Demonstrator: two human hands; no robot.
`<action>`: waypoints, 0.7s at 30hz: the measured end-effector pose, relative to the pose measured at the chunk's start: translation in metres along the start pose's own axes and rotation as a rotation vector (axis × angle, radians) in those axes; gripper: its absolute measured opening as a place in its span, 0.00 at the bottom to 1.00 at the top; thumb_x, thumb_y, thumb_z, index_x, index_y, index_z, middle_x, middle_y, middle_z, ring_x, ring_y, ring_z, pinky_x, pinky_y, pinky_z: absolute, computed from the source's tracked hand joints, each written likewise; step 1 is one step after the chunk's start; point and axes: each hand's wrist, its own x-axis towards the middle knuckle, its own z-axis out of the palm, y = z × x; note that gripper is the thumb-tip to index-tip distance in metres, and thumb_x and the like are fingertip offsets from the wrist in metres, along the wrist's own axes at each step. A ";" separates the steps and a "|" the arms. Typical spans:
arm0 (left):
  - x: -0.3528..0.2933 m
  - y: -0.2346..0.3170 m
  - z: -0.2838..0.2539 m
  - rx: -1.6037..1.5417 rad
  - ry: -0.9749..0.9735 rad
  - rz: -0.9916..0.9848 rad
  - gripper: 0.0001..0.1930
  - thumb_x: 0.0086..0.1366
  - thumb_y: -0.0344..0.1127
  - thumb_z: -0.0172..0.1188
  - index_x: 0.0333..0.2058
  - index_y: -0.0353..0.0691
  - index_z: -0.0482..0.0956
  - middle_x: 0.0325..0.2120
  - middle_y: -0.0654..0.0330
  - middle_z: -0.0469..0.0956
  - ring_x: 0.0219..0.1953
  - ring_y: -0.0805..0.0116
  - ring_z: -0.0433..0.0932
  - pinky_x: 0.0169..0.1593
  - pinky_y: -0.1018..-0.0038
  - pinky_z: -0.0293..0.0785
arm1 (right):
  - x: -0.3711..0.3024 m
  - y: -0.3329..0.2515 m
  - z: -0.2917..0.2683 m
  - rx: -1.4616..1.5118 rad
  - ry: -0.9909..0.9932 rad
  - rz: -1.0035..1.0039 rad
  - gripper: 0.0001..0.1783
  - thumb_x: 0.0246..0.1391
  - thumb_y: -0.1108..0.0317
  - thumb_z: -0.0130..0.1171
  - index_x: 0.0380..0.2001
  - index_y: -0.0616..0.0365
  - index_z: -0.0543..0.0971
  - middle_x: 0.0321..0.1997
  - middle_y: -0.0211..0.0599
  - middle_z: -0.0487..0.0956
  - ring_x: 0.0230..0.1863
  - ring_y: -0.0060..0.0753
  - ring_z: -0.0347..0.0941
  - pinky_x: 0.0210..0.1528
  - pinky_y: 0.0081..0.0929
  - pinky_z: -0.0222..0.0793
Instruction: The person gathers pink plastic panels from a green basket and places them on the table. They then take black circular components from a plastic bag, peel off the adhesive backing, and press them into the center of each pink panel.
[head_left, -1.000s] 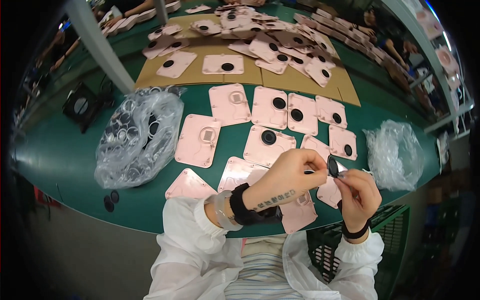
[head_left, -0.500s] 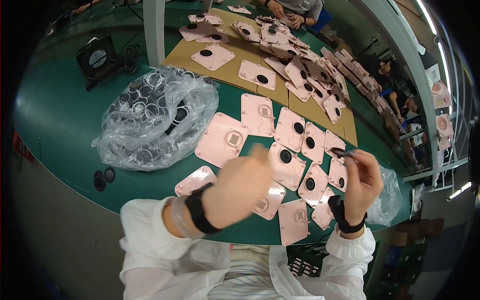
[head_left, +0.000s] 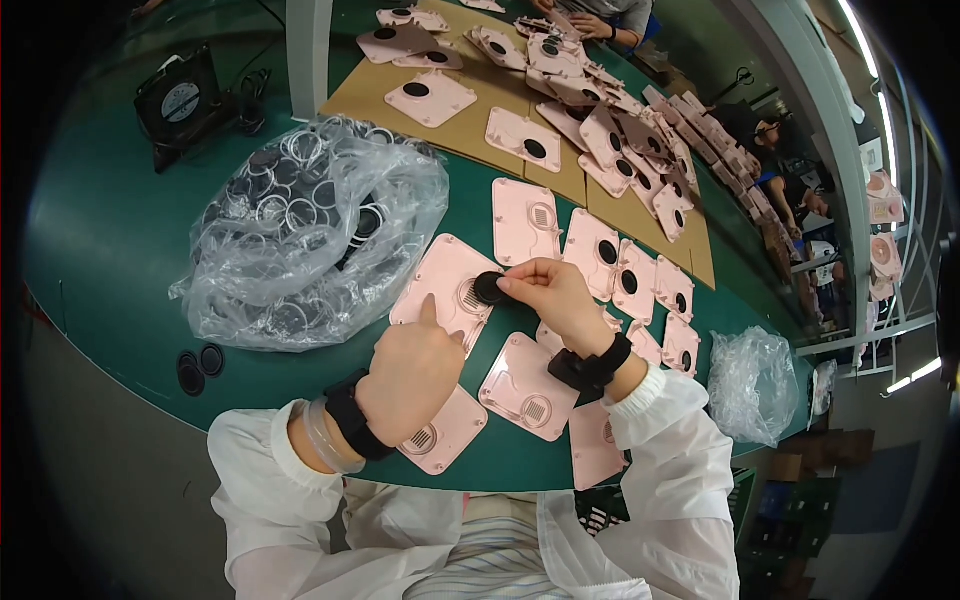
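Between the thumb and fingers of my right hand (head_left: 563, 305) is a black round disc (head_left: 489, 288), held at the edge of the round slotted grille on a pink plastic panel (head_left: 441, 267). My left hand (head_left: 412, 378) rests at that panel's near side, its index finger and thumb stretched out, with nothing held. Nearer to me lie more pink panels with bare grilles, one (head_left: 520, 375) in front of my right wrist and another (head_left: 455, 440) partly under my left hand. To the right, several panels carry black discs, such as this panel (head_left: 592, 235); my right arm hides some.
A clear plastic bag (head_left: 300, 240) full of black discs and rings stands at left, with loose black discs (head_left: 191, 373) near it. Cardboard (head_left: 470, 125) at the back bears piled pink panels (head_left: 560, 65). A crumpled bag (head_left: 752, 385) lies at right. Another person's hand (head_left: 590, 25) is at the far end.
My right hand has moved left with the black disc, from above the right-hand panels to the bare-grille panel. My left hand has drawn back left and down onto that panel's near edge.
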 end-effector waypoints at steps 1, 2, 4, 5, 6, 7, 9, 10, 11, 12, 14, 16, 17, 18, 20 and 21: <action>-0.002 -0.001 -0.001 0.013 -0.007 0.020 0.19 0.51 0.29 0.54 0.43 0.44 0.81 0.46 0.31 0.71 0.17 0.62 0.77 0.23 0.74 0.73 | 0.001 0.000 0.001 0.005 -0.003 -0.008 0.09 0.50 0.72 0.63 0.34 0.65 0.79 0.31 0.30 0.79 0.31 0.15 0.73 0.34 0.11 0.67; -0.003 -0.002 -0.002 0.007 -0.016 0.019 0.19 0.51 0.29 0.54 0.43 0.44 0.81 0.46 0.31 0.71 0.17 0.62 0.77 0.23 0.74 0.73 | 0.001 0.001 0.001 0.010 -0.005 -0.015 0.09 0.50 0.72 0.63 0.34 0.66 0.79 0.30 0.30 0.79 0.31 0.15 0.73 0.34 0.11 0.67; -0.004 -0.003 -0.004 -0.030 0.015 0.005 0.19 0.50 0.29 0.54 0.43 0.44 0.81 0.45 0.31 0.72 0.17 0.63 0.77 0.23 0.74 0.72 | 0.002 0.000 0.004 0.018 -0.010 -0.016 0.09 0.50 0.71 0.64 0.34 0.66 0.78 0.30 0.30 0.79 0.31 0.15 0.73 0.34 0.11 0.67; -0.005 -0.004 -0.003 -0.048 0.031 -0.002 0.19 0.49 0.29 0.54 0.43 0.44 0.81 0.44 0.31 0.72 0.17 0.63 0.77 0.23 0.74 0.72 | 0.001 -0.001 0.006 0.008 -0.034 -0.008 0.09 0.50 0.71 0.64 0.33 0.66 0.78 0.30 0.30 0.79 0.31 0.15 0.73 0.34 0.11 0.68; -0.005 -0.004 -0.003 -0.053 0.025 0.000 0.19 0.49 0.29 0.54 0.43 0.44 0.81 0.44 0.31 0.72 0.17 0.63 0.77 0.23 0.74 0.72 | 0.000 -0.002 0.007 -0.003 -0.056 0.000 0.09 0.50 0.71 0.64 0.33 0.66 0.78 0.30 0.30 0.79 0.30 0.15 0.73 0.34 0.11 0.68; -0.005 -0.004 -0.002 -0.057 0.080 0.005 0.12 0.52 0.31 0.54 0.36 0.41 0.81 0.43 0.32 0.73 0.17 0.63 0.77 0.21 0.74 0.72 | -0.001 -0.002 0.008 -0.013 -0.078 0.006 0.09 0.50 0.71 0.64 0.33 0.66 0.78 0.30 0.30 0.79 0.30 0.15 0.73 0.34 0.11 0.68; -0.005 -0.004 -0.001 -0.066 0.191 0.016 0.11 0.58 0.35 0.55 0.24 0.35 0.82 0.39 0.32 0.75 0.15 0.63 0.77 0.18 0.74 0.72 | -0.001 -0.001 0.010 -0.016 -0.071 0.009 0.09 0.50 0.71 0.64 0.33 0.66 0.78 0.30 0.30 0.79 0.30 0.15 0.73 0.34 0.11 0.68; -0.005 -0.004 0.000 -0.069 0.187 0.017 0.11 0.58 0.35 0.55 0.24 0.35 0.82 0.39 0.32 0.75 0.15 0.63 0.77 0.18 0.74 0.72 | -0.001 -0.001 0.011 -0.022 -0.064 0.005 0.09 0.50 0.71 0.64 0.33 0.66 0.78 0.30 0.30 0.79 0.30 0.15 0.73 0.34 0.11 0.68; -0.004 -0.004 -0.001 -0.072 0.188 0.018 0.11 0.58 0.35 0.55 0.24 0.35 0.82 0.39 0.32 0.75 0.15 0.63 0.77 0.18 0.74 0.72 | 0.000 0.000 0.011 -0.028 -0.058 0.000 0.09 0.50 0.72 0.64 0.32 0.66 0.78 0.30 0.30 0.79 0.30 0.15 0.73 0.33 0.11 0.68; -0.003 -0.004 -0.001 -0.075 0.189 0.019 0.11 0.58 0.35 0.55 0.24 0.35 0.82 0.39 0.32 0.75 0.15 0.63 0.77 0.19 0.74 0.72 | 0.000 0.001 0.011 -0.027 -0.057 0.004 0.09 0.50 0.72 0.64 0.32 0.66 0.78 0.30 0.30 0.79 0.30 0.15 0.73 0.33 0.11 0.68; -0.003 -0.003 -0.001 -0.081 0.189 0.021 0.11 0.59 0.35 0.54 0.25 0.35 0.82 0.39 0.32 0.75 0.15 0.63 0.77 0.19 0.74 0.72 | 0.001 0.003 0.010 -0.005 -0.055 -0.007 0.09 0.50 0.72 0.64 0.32 0.66 0.78 0.30 0.31 0.79 0.30 0.15 0.73 0.34 0.11 0.68; -0.004 -0.004 -0.001 -0.075 0.182 0.021 0.11 0.59 0.35 0.54 0.25 0.35 0.82 0.40 0.32 0.75 0.16 0.63 0.78 0.19 0.75 0.72 | 0.002 0.004 0.011 0.008 -0.056 -0.010 0.09 0.50 0.72 0.64 0.32 0.66 0.78 0.30 0.31 0.79 0.30 0.15 0.73 0.34 0.11 0.68; -0.004 -0.004 -0.001 -0.073 0.179 0.021 0.11 0.59 0.35 0.54 0.26 0.35 0.82 0.40 0.32 0.75 0.16 0.63 0.78 0.20 0.75 0.72 | 0.003 0.004 0.012 0.000 -0.057 -0.011 0.09 0.50 0.72 0.64 0.32 0.66 0.78 0.30 0.31 0.79 0.30 0.15 0.73 0.34 0.11 0.68; -0.005 -0.004 -0.001 -0.074 0.176 0.021 0.11 0.59 0.35 0.54 0.26 0.35 0.82 0.40 0.32 0.75 0.16 0.63 0.78 0.20 0.75 0.72 | 0.003 0.004 0.012 -0.008 -0.059 -0.013 0.09 0.50 0.72 0.64 0.32 0.66 0.78 0.30 0.31 0.79 0.30 0.15 0.73 0.34 0.11 0.68; -0.005 -0.004 -0.001 -0.075 0.178 0.013 0.11 0.59 0.35 0.54 0.26 0.36 0.82 0.40 0.33 0.75 0.16 0.63 0.78 0.20 0.75 0.73 | 0.003 0.004 0.013 -0.016 -0.061 -0.011 0.09 0.50 0.72 0.64 0.32 0.66 0.78 0.30 0.31 0.79 0.30 0.15 0.73 0.34 0.11 0.68; -0.005 -0.004 -0.001 -0.076 0.178 0.009 0.11 0.60 0.36 0.54 0.26 0.36 0.82 0.40 0.33 0.75 0.16 0.64 0.78 0.20 0.75 0.73 | 0.003 0.003 0.013 -0.019 -0.057 -0.012 0.09 0.50 0.72 0.64 0.32 0.66 0.78 0.30 0.31 0.79 0.31 0.15 0.73 0.34 0.11 0.68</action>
